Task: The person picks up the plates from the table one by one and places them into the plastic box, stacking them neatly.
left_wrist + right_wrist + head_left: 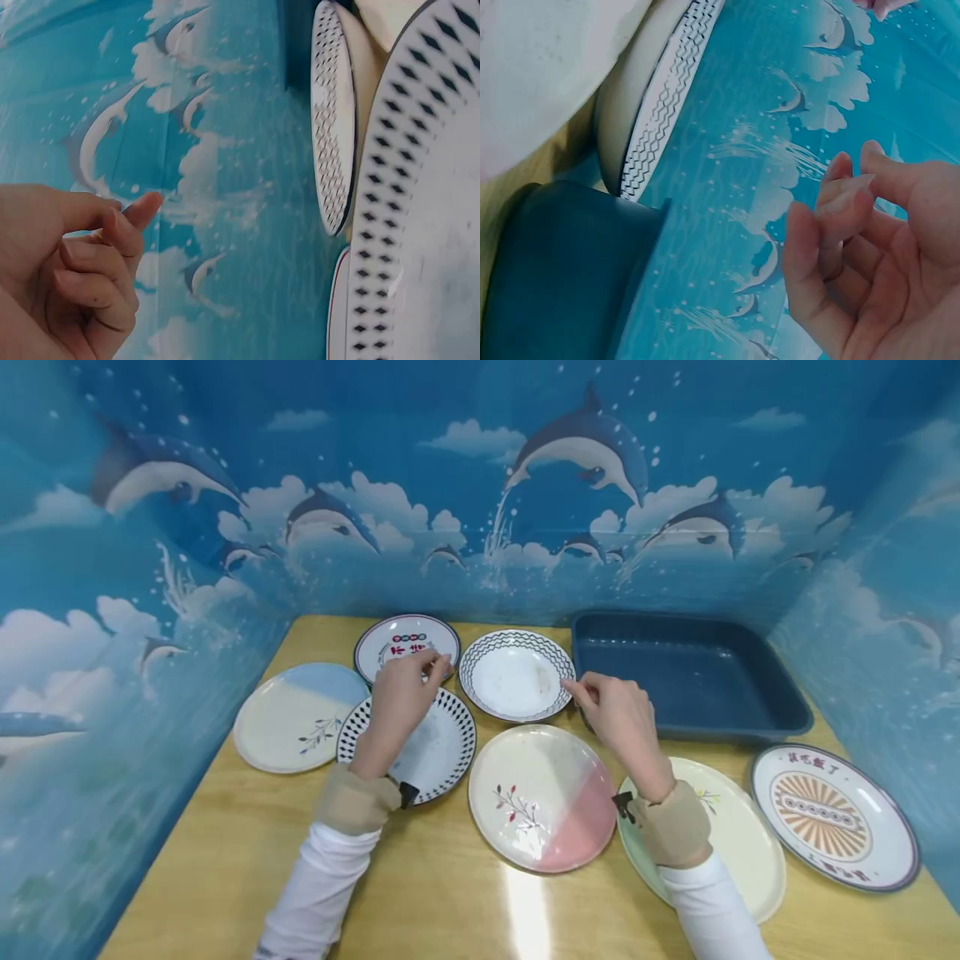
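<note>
My left hand [407,700] hovers above the plate with black diamond marks [441,752], its fingers loosely curled around nothing. Behind it, a plate with red lettering [375,653] is partly covered by the hand. My right hand [619,713] hangs between the wavy-rimmed plate [517,681] and the dark blue basin [697,685]. Its fingers bend loosely too, and the right wrist view shows nothing in them. Below and between the hands lies a cream and pink plate [532,802]. The right forearm partly hides a cream and green plate [738,852].
A cream and blue plate [288,727] lies at the far left of the wooden table [442,893]. Near the right edge sits a plate with an orange sunburst [832,814]. A dolphin-printed backdrop [450,510] rises behind and along both sides.
</note>
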The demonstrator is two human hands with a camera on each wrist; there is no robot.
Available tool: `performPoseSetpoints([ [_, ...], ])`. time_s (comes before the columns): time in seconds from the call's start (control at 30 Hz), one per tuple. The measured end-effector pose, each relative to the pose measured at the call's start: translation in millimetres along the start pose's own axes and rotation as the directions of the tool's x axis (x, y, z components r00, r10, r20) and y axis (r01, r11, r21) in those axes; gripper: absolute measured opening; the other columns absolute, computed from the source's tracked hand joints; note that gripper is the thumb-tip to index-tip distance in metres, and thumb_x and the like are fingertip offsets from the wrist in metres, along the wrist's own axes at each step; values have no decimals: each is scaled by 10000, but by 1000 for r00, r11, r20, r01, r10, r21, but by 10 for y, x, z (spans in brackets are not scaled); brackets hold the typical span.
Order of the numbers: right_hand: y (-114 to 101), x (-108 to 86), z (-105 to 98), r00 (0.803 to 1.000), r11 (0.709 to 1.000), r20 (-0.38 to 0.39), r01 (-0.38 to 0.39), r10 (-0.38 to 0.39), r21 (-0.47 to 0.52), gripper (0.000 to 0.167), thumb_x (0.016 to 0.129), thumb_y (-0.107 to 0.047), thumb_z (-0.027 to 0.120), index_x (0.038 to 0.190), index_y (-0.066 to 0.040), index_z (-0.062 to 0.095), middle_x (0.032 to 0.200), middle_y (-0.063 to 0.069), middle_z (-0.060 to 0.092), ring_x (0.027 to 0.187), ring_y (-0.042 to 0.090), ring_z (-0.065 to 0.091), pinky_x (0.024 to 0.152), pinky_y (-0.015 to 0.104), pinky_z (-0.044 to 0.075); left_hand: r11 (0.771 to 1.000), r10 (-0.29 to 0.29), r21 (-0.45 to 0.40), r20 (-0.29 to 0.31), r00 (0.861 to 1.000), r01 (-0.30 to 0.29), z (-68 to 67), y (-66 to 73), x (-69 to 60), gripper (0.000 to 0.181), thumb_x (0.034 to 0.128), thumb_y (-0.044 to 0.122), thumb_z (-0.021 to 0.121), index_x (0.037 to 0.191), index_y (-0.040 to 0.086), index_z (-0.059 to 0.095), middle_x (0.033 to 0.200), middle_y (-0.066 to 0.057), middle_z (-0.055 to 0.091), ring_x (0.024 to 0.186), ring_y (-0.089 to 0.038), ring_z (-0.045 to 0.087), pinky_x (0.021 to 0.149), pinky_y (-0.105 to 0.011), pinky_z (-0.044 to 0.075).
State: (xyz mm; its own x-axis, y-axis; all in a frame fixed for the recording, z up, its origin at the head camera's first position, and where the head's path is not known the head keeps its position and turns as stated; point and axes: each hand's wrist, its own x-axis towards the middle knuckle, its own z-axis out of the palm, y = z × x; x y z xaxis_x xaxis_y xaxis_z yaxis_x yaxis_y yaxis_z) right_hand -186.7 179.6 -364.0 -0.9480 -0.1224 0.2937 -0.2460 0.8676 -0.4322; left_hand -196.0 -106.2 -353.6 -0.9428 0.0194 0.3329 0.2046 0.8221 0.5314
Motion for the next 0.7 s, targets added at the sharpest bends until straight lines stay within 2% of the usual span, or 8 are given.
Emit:
performPoseSetpoints([
  [0.13,9,-12,-88,1000,1000,-26,-12,12,10,395,1015,-412,613,749,-122,646,530,-13,393,456,183,343,438,301,229,999,-44,-12,-38,998,43,-152,-123,-18,321,1066,300,534,956,110,768,741,-54,676,485,-173,400,474,-312,318],
  [0.3,106,-76,-185,999,1000,-31,-28,27,-13,333,1011,-377,633,831,-103,689,555,-1,444,470,183,369,444,310,251,995,-95,8,-73,993,96,-330,-375,-106,336,1069,305,528,962,89,762,775,-91,689,517,-215,466,511,-337,364],
  [0.43,208,-133,-222,999,998,6,-41,41,-46,334,1012,-386,628,886,-89,715,547,0,460,461,180,379,425,306,259,991,-127,37,-119,985,132,-483,-610,-233,326,1066,272,529,993,71,775,809,-119,706,532,-218,489,486,-343,372],
  [0.6,330,-183,-231,999,997,19,-32,33,-72,311,1002,-359,652,938,-66,733,580,28,550,458,186,392,400,308,263,986,-132,77,-159,978,146,-709,-936,-424,328,1070,267,526,980,70,773,782,-129,692,396,-120,330,391,-307,281],
  [0.7,399,-211,-241,1000,997,8,-14,15,-79,263,987,-314,682,966,-60,748,705,74,663,493,192,453,402,310,305,982,-152,84,-175,973,168,-860,-1105,-540,359,1076,277,514,980,46,771,765,-148,686,382,-118,309,379,-303,261],
])
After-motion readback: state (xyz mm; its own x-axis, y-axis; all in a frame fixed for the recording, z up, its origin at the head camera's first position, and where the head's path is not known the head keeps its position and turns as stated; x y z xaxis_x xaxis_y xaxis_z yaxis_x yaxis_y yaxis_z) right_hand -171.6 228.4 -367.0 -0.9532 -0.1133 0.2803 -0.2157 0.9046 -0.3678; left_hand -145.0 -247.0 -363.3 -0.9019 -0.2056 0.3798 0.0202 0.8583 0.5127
